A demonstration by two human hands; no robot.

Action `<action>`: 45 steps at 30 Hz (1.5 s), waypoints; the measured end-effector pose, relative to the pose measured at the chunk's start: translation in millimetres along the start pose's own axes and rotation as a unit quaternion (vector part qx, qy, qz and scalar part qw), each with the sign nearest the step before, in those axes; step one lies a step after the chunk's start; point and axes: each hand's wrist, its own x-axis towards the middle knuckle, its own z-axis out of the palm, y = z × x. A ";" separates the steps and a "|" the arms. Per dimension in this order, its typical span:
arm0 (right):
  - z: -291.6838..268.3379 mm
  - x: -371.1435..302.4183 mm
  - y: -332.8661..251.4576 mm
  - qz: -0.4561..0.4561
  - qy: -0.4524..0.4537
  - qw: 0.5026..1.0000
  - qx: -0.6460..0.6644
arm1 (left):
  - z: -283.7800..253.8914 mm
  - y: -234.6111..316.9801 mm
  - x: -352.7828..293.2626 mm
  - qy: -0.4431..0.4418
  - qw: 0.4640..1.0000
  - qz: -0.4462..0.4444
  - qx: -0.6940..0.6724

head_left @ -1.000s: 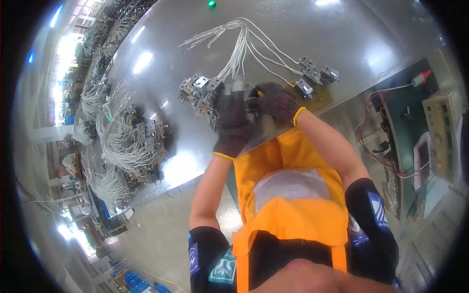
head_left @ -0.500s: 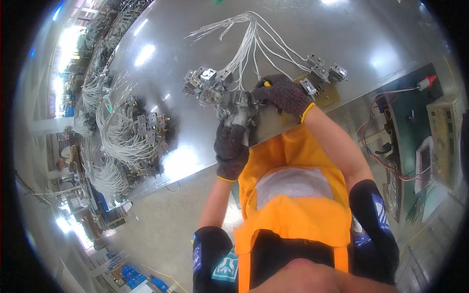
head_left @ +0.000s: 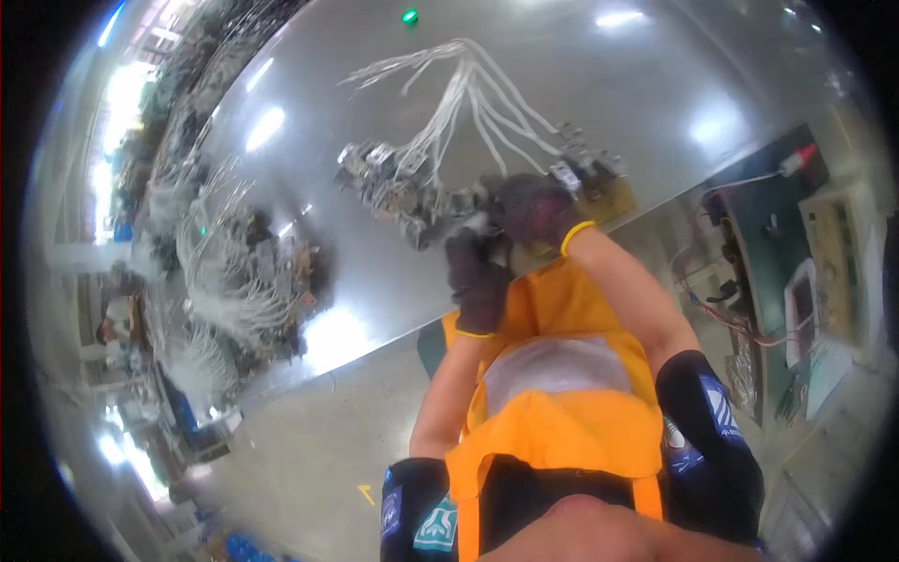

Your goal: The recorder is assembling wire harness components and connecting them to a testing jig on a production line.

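Observation:
Both my hands wear dark knit gloves with yellow cuffs and meet close together at the table's near edge. My left hand (head_left: 479, 286) is closed, with a small pale grey piece at its fingertips, too blurred to name. Just above and to its right, my right hand (head_left: 540, 208) is bent with curled fingers; what they hold is hidden. Left of my hands lies a heap of small metal box-like parts (head_left: 398, 192) with white wires (head_left: 449, 103) fanning away from me. More such wired metal parts (head_left: 585, 159) lie right of my right hand, by a brownish-yellow plate (head_left: 609, 199).
The shiny grey metal table (head_left: 655, 84) has a slanting near edge before me. At the left lie big piles of white-wired metal parts (head_left: 234, 281). To the right, a dark green surface (head_left: 758, 244) carries red cables and a beige box-shaped device (head_left: 833, 244).
My left hand has moved right and a little down, toward my right hand. My right hand has shifted slightly down. The whole view has also moved and blurred.

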 end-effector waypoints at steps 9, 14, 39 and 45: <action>43.9 15.4 27.5 -0.263 0.298 0.918 -0.004 | -8.0 35.8 9.0 -0.016 0.845 -0.209 -0.492; 33.4 -17.5 -7.5 0.029 0.252 0.917 0.308 | -3.6 36.3 31.9 0.071 0.814 -0.209 -0.537; -28.1 -83.2 82.7 0.175 0.066 0.901 0.390 | 20.0 55.4 39.2 -0.193 0.971 0.047 -0.137; 25.0 -53.9 114.8 -0.089 0.352 0.931 0.031 | 40.1 43.5 39.1 -0.181 0.979 0.016 -0.096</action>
